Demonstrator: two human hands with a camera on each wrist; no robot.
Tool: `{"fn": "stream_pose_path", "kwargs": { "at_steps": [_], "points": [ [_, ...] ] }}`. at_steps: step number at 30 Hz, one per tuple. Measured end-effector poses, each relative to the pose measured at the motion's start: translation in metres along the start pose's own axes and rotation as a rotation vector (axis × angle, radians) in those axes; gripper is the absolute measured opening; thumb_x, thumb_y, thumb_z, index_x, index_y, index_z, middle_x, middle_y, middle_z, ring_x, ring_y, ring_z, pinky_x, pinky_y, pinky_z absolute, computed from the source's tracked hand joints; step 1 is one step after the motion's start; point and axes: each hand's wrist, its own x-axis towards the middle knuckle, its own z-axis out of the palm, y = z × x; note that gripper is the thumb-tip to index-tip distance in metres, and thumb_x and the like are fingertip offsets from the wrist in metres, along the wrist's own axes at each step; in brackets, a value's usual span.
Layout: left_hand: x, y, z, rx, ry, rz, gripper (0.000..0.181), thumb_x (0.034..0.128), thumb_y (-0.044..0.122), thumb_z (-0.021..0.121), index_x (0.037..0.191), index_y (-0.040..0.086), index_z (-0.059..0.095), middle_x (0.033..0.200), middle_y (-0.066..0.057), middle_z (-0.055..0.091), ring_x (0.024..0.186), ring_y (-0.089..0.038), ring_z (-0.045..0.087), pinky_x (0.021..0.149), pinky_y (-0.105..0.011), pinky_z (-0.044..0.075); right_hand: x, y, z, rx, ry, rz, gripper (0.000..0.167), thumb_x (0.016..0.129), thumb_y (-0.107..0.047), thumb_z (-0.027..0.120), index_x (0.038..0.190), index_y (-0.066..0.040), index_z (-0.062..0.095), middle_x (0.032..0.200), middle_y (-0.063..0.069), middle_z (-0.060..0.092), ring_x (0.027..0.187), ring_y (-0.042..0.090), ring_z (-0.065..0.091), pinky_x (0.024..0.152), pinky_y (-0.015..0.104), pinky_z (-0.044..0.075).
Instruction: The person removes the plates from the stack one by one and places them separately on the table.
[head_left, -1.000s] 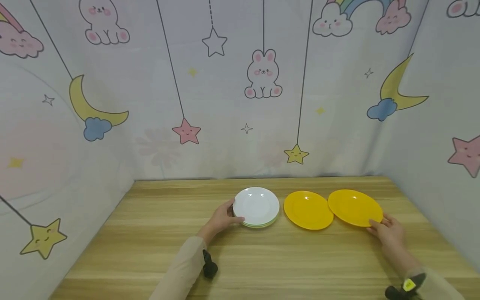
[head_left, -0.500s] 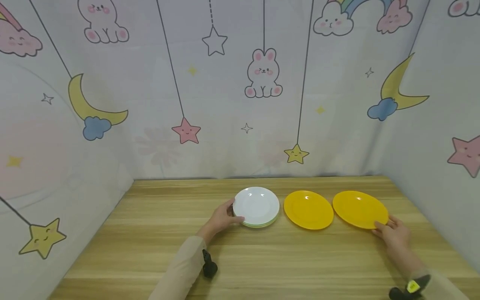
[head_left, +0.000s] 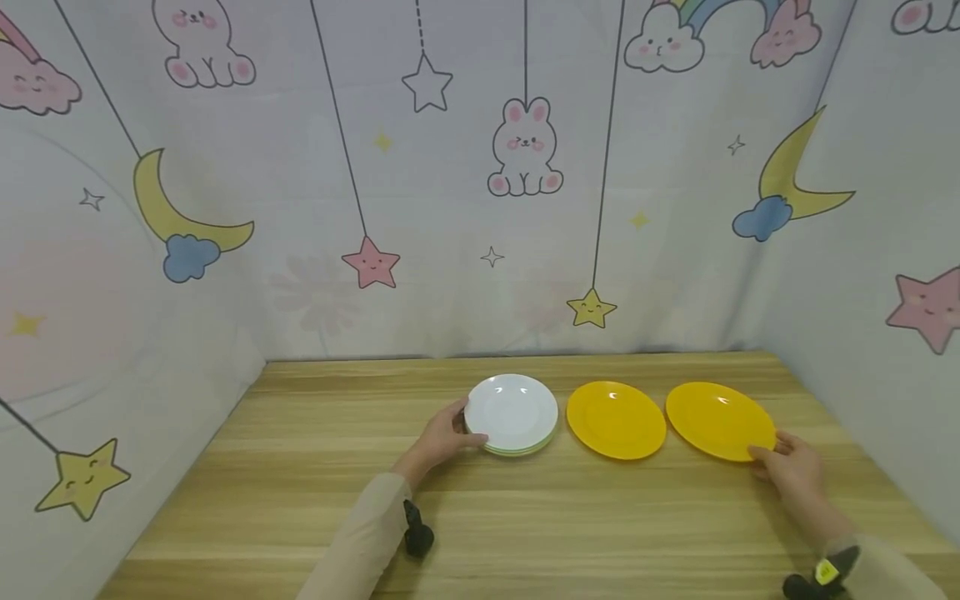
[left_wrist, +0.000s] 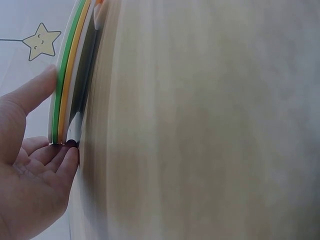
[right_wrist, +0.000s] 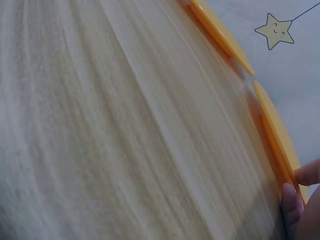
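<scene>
My left hand point(head_left: 438, 437) holds the left edge of a stack of plates point(head_left: 512, 412), with a white plate on top. In the left wrist view the stacked rims point(left_wrist: 64, 95) show white, green, orange and white, with the thumb on the upper side and the fingers at the lower edge. On the far right, my right hand point(head_left: 793, 471) pinches the near right rim of a yellow plate point(head_left: 720, 421). The right wrist view shows the thumb over this plate's rim point(right_wrist: 280, 135) and a finger under it. Another yellow plate point(head_left: 617, 421) lies between the stack and the held plate, untouched.
Everything stands on a wood-grain table point(head_left: 480, 517), near its back edge. Behind and at both sides hangs a pale cloth backdrop point(head_left: 450, 183) printed with rabbits, stars and moons. A dark wrist camera point(head_left: 418, 533) is strapped at the left sleeve.
The right hand has moved the right yellow plate a little to the right and down, away from the middle yellow plate, leaving a small gap. The left hand and the stack have stayed put.
</scene>
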Motion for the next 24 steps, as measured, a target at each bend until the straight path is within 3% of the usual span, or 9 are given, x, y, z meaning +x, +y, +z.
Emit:
{"fn": "stream_pose_path", "kwargs": {
  "at_steps": [12,16,19,21,24],
  "points": [
    [0.001,0.000,0.000,0.000,-0.003,-0.002,0.086,0.0754,0.020,0.074,0.140,-0.007,0.023,0.144,-0.021,0.027,0.128,-0.033,0.035,0.103,-0.041,0.034,-0.002,-0.002,-0.001,-0.133,0.024,-0.049,0.070,0.082,-0.010,0.055,0.132,0.021,0.018,0.116,0.039,0.037,0.056,-0.002,0.049,0.052,0.017,0.051],
    [0.001,0.000,0.000,0.002,-0.004,0.005,0.086,0.0754,0.020,0.074,0.140,-0.007,0.023,0.144,-0.022,0.027,0.128,-0.033,0.034,0.103,-0.040,0.034,0.000,-0.009,-0.003,-0.243,0.084,-0.070,0.066,0.087,-0.022,0.053,0.132,0.018,0.024,0.117,0.037,0.039,0.080,0.027,0.057,0.069,0.033,0.051],
    [-0.002,0.002,-0.001,-0.005,-0.002,0.002,0.086,0.0755,0.019,0.074,0.140,-0.007,0.023,0.144,-0.022,0.027,0.128,-0.034,0.034,0.103,-0.041,0.034,0.003,-0.020,-0.004,-0.335,0.096,-0.089,0.067,0.090,-0.033,0.049,0.132,0.015,0.029,0.121,0.035,0.039,0.104,0.045,0.044,0.079,0.047,0.045],
    [-0.003,0.004,-0.001,-0.012,-0.005,-0.001,0.086,0.0755,0.018,0.074,0.140,-0.007,0.023,0.144,-0.022,0.026,0.129,-0.034,0.034,0.104,-0.041,0.034,0.005,-0.029,-0.001,-0.346,0.085,-0.111,0.067,0.090,-0.036,0.049,0.131,0.015,0.032,0.120,0.035,0.042,0.102,0.043,0.046,0.078,0.043,0.046],
    [-0.004,0.004,-0.002,-0.020,-0.007,-0.004,0.086,0.0754,0.018,0.074,0.140,-0.007,0.023,0.144,-0.022,0.026,0.129,-0.034,0.034,0.104,-0.041,0.034,0.007,-0.043,0.010,-0.328,0.060,-0.155,0.063,0.088,-0.033,0.053,0.127,0.015,0.038,0.113,0.033,0.047,0.082,0.031,0.056,0.063,0.028,0.050]
  ]
}}
